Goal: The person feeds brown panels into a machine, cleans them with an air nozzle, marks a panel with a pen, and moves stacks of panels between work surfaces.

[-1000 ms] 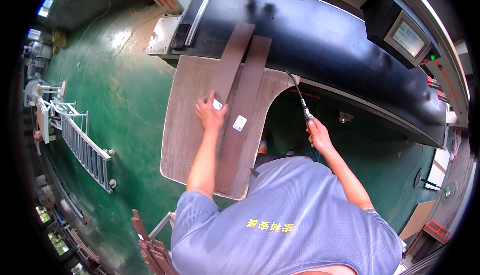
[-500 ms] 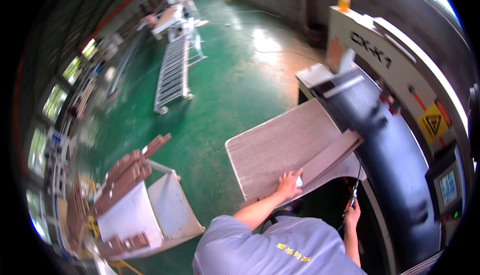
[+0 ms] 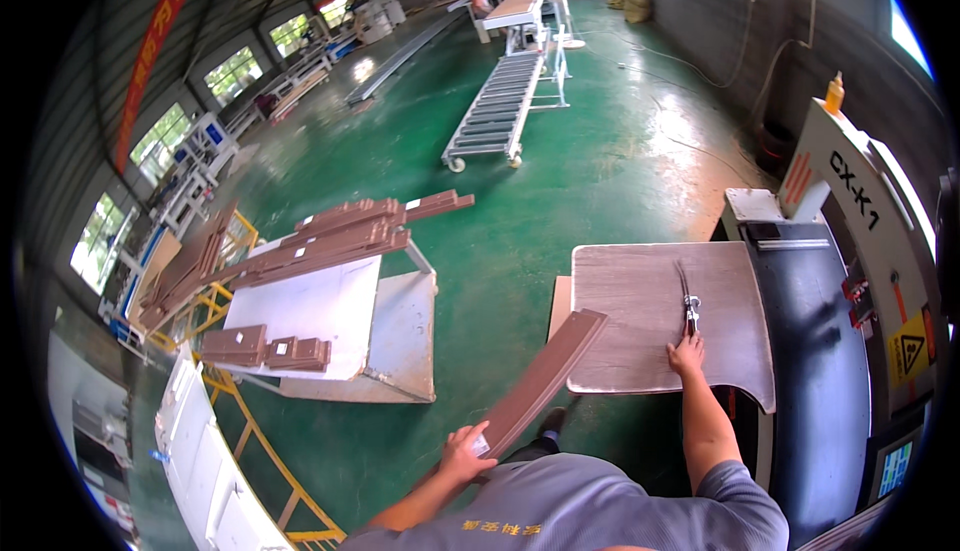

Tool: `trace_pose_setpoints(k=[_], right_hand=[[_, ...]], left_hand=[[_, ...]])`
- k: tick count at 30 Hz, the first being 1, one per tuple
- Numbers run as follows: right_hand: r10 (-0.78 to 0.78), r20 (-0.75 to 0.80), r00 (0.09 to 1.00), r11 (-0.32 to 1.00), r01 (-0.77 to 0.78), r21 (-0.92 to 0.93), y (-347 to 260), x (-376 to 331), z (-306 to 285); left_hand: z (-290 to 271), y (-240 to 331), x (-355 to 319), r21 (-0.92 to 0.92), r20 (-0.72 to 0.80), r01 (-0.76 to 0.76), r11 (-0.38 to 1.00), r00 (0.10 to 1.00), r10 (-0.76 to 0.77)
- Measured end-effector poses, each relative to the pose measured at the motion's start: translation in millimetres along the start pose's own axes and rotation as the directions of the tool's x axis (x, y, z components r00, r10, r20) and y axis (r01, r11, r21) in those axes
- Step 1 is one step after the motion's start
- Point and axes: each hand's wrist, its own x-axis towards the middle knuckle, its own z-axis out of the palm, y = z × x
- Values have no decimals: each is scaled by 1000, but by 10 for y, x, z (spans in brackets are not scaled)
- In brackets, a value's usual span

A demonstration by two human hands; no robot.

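Your left hand point(image 3: 468, 448) has its fingers wrapped around the near end of a long brown strip point(image 3: 545, 381), which slants up and away from them until its far end rests over the near-left corner of the grey-brown work board point(image 3: 640, 351). Holding it by the end like that leaves the board to carry part of its weight, probably so that one hand is enough.

Your right hand point(image 3: 687, 353) lies on the board with the fingers reaching forward onto the handle of a slim tool point(image 3: 687, 301). From here it looks like an air nozzle on a dark hose, though the view is too small to be sure, and whether the fingers are closed around it or merely resting on it I cannot tell.

Just beyond the tool and to the right of your fingers stands the dark machine point(image 3: 830, 311) that the board belongs to.

Well off to the left of your left hand sits a white trolley point(image 3: 330, 321) stacked with more brown strips (some short offcuts too). Farther out, the green floor point(image 3: 560, 181) runs past a roller conveyor point(image 3: 500, 111).
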Motion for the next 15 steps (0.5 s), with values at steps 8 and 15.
trace_pose_setpoints(k=[8, 15], right_hand=[[-430, -166, 887, 897, 400, -189, -1183, -486, 81], [-915, 403, 26, 15, 999, -31, -4243, -2528, 69]], left_hand=[[-1144, -727, -315, 84, 0, 97, 992, 995, -97], [-2081, -1688, 510, 131, 98, -302, 944, 952, 291]])
